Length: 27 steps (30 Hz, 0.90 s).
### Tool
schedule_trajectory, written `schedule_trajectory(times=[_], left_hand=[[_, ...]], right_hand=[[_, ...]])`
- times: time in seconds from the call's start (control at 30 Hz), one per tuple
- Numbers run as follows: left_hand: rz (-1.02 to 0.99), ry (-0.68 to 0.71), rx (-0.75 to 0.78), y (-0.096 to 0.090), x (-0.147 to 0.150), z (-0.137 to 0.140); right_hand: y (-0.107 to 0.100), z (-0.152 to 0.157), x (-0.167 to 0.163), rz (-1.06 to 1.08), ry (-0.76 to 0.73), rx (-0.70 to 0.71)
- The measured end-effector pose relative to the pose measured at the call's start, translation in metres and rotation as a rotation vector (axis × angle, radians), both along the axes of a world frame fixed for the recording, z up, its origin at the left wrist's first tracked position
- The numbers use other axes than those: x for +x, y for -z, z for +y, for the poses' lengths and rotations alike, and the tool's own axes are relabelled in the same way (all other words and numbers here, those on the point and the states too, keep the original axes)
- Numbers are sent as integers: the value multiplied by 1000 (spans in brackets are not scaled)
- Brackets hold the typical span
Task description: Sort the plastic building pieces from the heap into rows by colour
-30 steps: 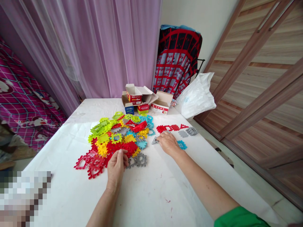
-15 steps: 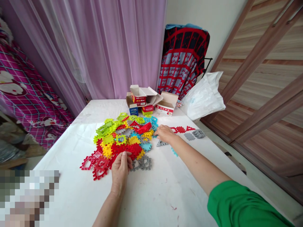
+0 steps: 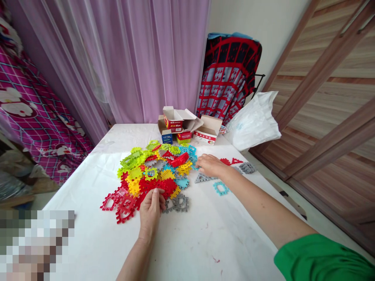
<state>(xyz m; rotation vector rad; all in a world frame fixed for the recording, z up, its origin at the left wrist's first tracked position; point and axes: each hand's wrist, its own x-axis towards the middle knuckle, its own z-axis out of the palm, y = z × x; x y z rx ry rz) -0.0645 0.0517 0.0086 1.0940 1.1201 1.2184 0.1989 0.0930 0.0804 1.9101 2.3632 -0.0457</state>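
A heap of toothed plastic building pieces (image 3: pixel 159 163) in lime green, yellow, red, blue and grey lies on the white-covered table (image 3: pixel 187 242). At its near edge is my left hand (image 3: pixel 151 203), fingers curled in and thumb on top, beside red pieces and grey pieces (image 3: pixel 181 203). Whether anything is inside that grip is hidden. My right hand (image 3: pixel 211 166) is at the heap's right side, fingers bent down by the blue pieces (image 3: pixel 192 157); its fingertips are partly hidden. Under the right forearm lies a light blue square frame (image 3: pixel 220 188), with grey triangular pieces (image 3: pixel 202 177) close by.
Farther right are red pieces (image 3: pixel 236 160) and a stack of grey pieces (image 3: pixel 247 168). Opened small cardboard boxes (image 3: pixel 172 124) stand at the table's back. A white plastic bag (image 3: pixel 254 123) sits at the back right corner, near wooden wardrobe doors (image 3: pixel 319 101).
My right hand and forearm have shifted a little to the right, uncovering the light blue square frame and covering part of the red row. The left hand stays nearly in place.
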Motion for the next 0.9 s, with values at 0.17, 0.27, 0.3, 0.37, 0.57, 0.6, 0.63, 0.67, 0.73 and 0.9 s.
schedule_trajectory(times=[0.17,0.27,0.3,0.37,0.57,0.6,0.63,0.67,0.73,0.9], left_hand=[[48,21,39,1,1,-1],[95,67,103,2,3,-3],[109,88,120,2,4,-5],[134,151,146,3,7,-9],[185,362,164,9,16,-22],[183,386,144,9,18,-23],[179,401,122,9,19,-24],[172,407,101,9,21,-26],[154,402,62,9,25,-28],[124,418,-91,5,37,-34]], right_hand=[[2,-27,4,583,92,-137],[14,-49,-5,944,139,-222],[18,-58,-9,1041,149,-234],[29,-75,-20,1194,173,-247],[56,-112,-51,1491,221,-276],[60,-115,-54,1510,225,-282],[63,-117,-56,1515,234,-279],[66,-119,-58,1511,254,-254],[71,-123,-62,1472,314,-116],[73,-141,-75,1133,356,318]])
